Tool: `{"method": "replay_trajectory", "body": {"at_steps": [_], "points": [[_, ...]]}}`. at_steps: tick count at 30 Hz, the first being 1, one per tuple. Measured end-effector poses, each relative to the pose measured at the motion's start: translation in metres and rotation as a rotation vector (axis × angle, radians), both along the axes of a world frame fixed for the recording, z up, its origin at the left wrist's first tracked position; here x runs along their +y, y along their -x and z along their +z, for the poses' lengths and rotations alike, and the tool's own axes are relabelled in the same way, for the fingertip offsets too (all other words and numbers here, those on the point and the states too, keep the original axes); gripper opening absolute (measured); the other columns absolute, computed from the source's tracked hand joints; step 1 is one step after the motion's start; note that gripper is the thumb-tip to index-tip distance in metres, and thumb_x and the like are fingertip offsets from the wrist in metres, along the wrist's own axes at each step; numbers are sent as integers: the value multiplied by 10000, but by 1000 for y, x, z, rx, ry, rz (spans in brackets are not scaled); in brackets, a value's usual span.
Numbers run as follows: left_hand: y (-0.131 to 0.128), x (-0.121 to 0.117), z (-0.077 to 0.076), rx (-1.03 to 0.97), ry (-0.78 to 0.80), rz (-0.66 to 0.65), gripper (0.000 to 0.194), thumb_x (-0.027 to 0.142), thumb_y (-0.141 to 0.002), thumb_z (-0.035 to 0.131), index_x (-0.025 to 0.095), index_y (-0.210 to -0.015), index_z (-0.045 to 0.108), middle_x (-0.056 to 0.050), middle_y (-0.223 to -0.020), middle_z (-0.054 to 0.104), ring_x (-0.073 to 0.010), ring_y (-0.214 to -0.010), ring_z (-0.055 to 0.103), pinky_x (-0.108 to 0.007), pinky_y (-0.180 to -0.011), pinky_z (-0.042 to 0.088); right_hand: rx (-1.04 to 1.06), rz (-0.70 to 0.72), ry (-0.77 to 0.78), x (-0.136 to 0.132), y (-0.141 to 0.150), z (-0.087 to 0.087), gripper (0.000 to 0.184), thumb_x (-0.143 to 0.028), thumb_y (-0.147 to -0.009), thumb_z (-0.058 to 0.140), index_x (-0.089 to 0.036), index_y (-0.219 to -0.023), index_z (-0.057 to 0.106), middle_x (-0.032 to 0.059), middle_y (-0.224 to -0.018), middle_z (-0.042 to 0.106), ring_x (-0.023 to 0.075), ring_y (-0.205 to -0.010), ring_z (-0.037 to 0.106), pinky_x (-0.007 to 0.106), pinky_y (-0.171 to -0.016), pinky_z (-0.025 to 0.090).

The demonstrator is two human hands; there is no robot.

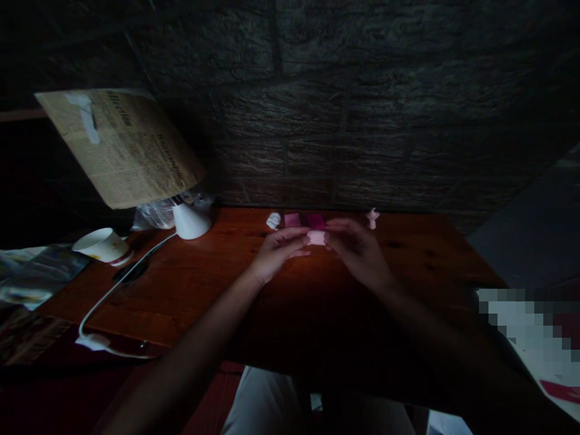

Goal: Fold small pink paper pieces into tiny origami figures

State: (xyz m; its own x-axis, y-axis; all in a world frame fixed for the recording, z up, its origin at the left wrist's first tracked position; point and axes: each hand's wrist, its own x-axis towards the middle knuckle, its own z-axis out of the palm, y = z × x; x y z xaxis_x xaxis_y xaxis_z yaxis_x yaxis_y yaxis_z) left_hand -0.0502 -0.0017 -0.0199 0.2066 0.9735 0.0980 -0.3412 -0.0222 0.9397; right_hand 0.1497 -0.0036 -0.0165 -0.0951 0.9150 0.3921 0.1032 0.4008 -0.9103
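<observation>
Both hands meet over the far middle of a dark wooden table. My left hand and my right hand each pinch one side of a small pale pink piece of paper held just above the table. Behind it lie a pink paper square and a darker magenta square. A small white folded paper shape sits to their left and a pale pink folded figure stands to their right.
A white lamp base with a newspaper shade stands at the back left, its white cord trailing to the table's front edge. A paper cup lies tipped at the left. A brick wall rises behind.
</observation>
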Motion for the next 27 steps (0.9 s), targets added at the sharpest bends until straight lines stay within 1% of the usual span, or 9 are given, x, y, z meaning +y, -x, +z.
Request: {"method": "replay_trajectory", "body": {"at_steps": [2,6,7,10,12,18,23,27], "points": [[0,0,-1,17,-12,-1,303,270,-689,915,194,-969,826,-57,-1002,791,-163,-894,728,-294,-811,627,-53,26,-29,-1,-2,1,277,-357,-861,681,-254,-1116,716,75,-1121,766,197,-857,717,374,-790,576],[0,0,-1,40,-33,5,283,301,-715,899,201,-969,824,-59,-1018,793,-173,-913,734,-305,-815,630,-169,81,-45,-3,-5,3,265,-342,-906,620,-254,-1120,749,43,-892,782,204,-798,720,385,-789,569],[0,0,-1,42,-41,8,284,310,-717,897,201,-969,823,-61,-1022,793,-177,-915,736,-311,-819,631,-190,81,-55,-4,-5,4,267,-342,-910,615,-256,-1120,755,41,-884,786,206,-790,721,389,-788,568],[0,0,-2,57,-54,8,294,325,-718,897,200,-974,824,-70,-1026,798,-184,-912,742,-324,-826,634,-228,50,-103,-4,-4,4,283,-309,-897,618,-271,-1139,761,50,-1056,802,220,-878,737,398,-828,570],[0,0,-3,80,-61,2,300,332,-716,899,197,-973,829,-78,-1029,803,-186,-906,744,-324,-825,636,-256,36,-132,-5,-3,4,307,-265,-886,612,-277,-1154,760,45,-1116,798,224,-923,743,390,-836,572],[-1,0,-5,130,-92,10,290,362,-731,892,204,-967,836,-80,-1011,813,-183,-879,749,-313,-799,643,-365,2,-211,-8,-2,8,318,-174,-866,610,-289,-1107,784,21,-1067,809,203,-837,748,353,-787,573],[-2,-1,-4,94,-95,4,298,361,-725,899,209,-974,837,-77,-1005,816,-183,-875,756,-300,-773,649,-413,-48,-272,-7,-3,8,331,-150,-878,593,-305,-1092,791,21,-1084,805,218,-916,750,369,-849,569],[-4,-2,-4,90,-82,1,290,359,-730,894,218,-977,838,-78,-1022,815,-191,-895,759,-304,-779,650,-424,-55,-313,-7,-2,6,354,-133,-891,553,-303,-1091,790,25,-1101,804,227,-953,753,384,-872,568]]}}
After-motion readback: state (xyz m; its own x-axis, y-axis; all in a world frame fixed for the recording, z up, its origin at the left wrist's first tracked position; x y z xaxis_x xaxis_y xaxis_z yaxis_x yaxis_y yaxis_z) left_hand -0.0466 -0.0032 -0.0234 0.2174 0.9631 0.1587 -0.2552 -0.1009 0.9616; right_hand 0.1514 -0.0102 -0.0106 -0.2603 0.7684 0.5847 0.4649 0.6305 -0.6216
